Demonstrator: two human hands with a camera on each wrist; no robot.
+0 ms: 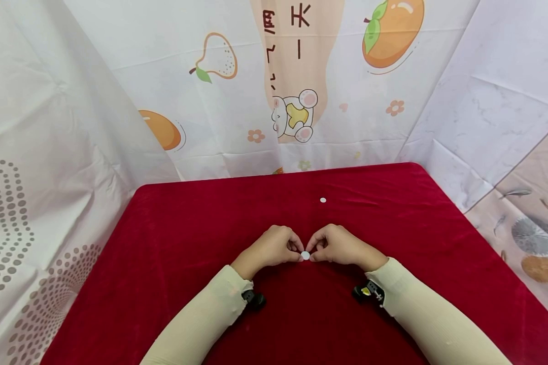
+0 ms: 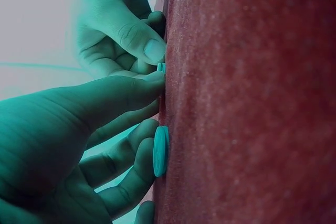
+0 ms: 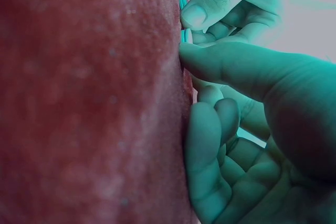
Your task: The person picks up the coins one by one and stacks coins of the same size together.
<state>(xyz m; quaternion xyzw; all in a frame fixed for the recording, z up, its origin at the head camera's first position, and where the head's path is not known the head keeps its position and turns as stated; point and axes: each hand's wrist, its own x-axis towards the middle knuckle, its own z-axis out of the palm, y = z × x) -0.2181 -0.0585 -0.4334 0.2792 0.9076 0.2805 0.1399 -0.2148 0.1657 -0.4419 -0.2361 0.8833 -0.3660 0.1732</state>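
A small white disc [image 1: 305, 255] lies between my two hands in the head view. The left hand [image 1: 276, 247] pinches its left side, and the right hand [image 1: 340, 247] pinches its right side. Seen edge-on in the right wrist view, this disc [image 3: 186, 36] seems to show two layers. A second disc [image 2: 161, 151] appears edge-on beside the left hand's curled fingers [image 2: 142, 163]; whether they touch it I cannot tell. The head view hides that second disc under the left hand. Both hands stay low over the red cloth [image 1: 201, 218].
Farther back on the cloth lies another white disc [image 1: 322, 200]. Printed curtains [image 1: 237, 111] stand behind the table and at both sides. Each wrist carries a small black camera, the left camera [image 1: 255, 300] and the right camera [image 1: 363, 293].
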